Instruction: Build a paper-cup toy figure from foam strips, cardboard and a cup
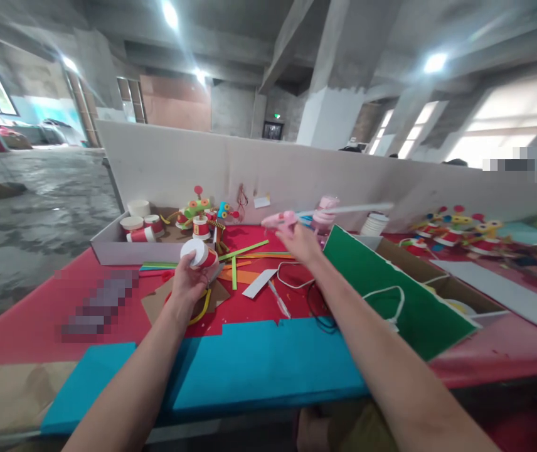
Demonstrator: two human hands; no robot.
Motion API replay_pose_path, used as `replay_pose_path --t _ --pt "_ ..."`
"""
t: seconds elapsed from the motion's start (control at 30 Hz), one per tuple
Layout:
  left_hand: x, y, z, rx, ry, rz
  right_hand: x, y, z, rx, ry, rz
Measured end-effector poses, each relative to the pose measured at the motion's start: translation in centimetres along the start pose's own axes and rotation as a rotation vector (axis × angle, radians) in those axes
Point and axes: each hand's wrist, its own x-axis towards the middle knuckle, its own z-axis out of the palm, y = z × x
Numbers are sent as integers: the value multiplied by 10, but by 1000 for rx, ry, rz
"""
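My left hand (187,280) is closed around a red and white paper cup (209,256), its white end facing up and to the left. Held in my right hand (303,243) is a pink hot glue gun (280,220), its nozzle pointing left above the table; a long, blurred glue stick (362,208) trails from its rear. Below the cup lie a brown cardboard piece (155,300) and a yellow curved loop (202,309), partly hidden by my left hand. Green paper strips (234,273), a white strip (259,283) and a pen (279,300) rest between my hands.
A box (127,252) with several cups stands at the left rear, near a green cup figure (197,206). At right are a green board (391,295), a stack of cups (374,224) and several finished-looking figures (457,227). Blue sheets (268,361) cover the front edge; a white partition (174,160) stands behind.
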Motion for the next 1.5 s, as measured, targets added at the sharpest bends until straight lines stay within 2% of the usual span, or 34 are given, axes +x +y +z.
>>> replay_pose_path --t 0.1,0.17,0.2,0.27,0.37,0.47,0.57,0.67,0.8,0.9,1.03,1.13,1.23,1.3,1.4,1.5 --pt "-3 -2 3 78 -57 64 40 2 -41 -10 113 -17" --pt "-5 -4 6 175 -88 150 44 -2 -50 50 118 80" --pt "-7 -6 8 246 -92 215 38 -4 -48 99 98 155" --pt "-11 -9 10 438 -100 358 16 -9 -31 215 67 277" --pt "-21 -14 13 713 -157 535 -28 -13 12 513 108 412" --pt "-29 -19 16 901 -249 630 -60 -16 54 920 71 578" --pt "-31 -22 16 1156 -335 717 -76 -17 81 1122 122 667" --pt "-28 -25 14 1436 -407 848 -85 -17 92 1201 107 677" --pt "-30 -30 13 1734 -463 968 -95 -22 94 1245 12 679" --pt "-34 -33 15 1861 -437 1033 -98 -26 97 1223 -22 663" --pt "-38 -33 18 2015 -340 1108 -99 -23 101 1158 67 680" --pt "-39 -28 19 2120 -234 1130 -94 -13 90 1118 63 677" --pt "-38 -26 20 2170 -178 1127 -71 -1 61 974 -69 590" --pt "-37 -25 19 2181 -185 1120 -39 7 33 720 -79 497" --pt "-36 -26 17 2179 -213 1107 30 11 -14 358 -77 302" --pt "-35 -24 15 2164 -199 1113 88 4 -51 288 -9 112"
